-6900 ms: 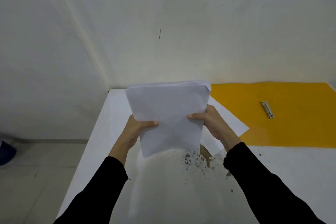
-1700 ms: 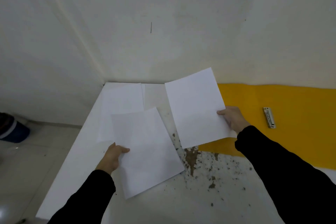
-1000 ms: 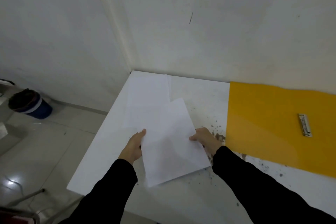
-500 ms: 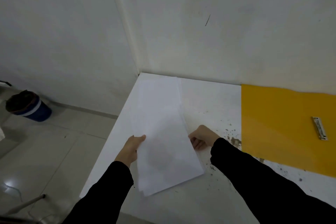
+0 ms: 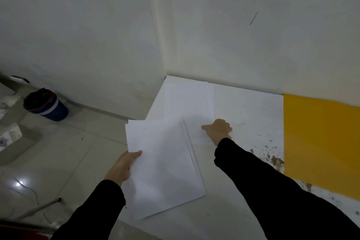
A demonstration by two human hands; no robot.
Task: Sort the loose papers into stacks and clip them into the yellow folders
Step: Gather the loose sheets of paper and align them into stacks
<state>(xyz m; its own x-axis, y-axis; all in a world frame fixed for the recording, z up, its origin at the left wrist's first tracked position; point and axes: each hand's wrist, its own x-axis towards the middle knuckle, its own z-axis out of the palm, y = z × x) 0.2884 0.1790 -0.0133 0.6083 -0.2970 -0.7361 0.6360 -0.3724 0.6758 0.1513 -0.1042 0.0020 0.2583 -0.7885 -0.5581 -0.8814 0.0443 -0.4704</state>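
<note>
paper stacks: two; yellow folder: one

White worktop, far edge tight against the wall, far-left corner tucked into the corner of the room. Flat in that far-left corner: stack of white papers, long sides running along the left edge. Nearer, across the left edge and overhanging it: sheaf of white sheets, slightly fanned; resting on the top or lifted, impossible to tell. At the right, touching the far edge: yellow folder, lying flat. Just beside the folder's left border: dark brown specks scattered on the white surface.
</note>
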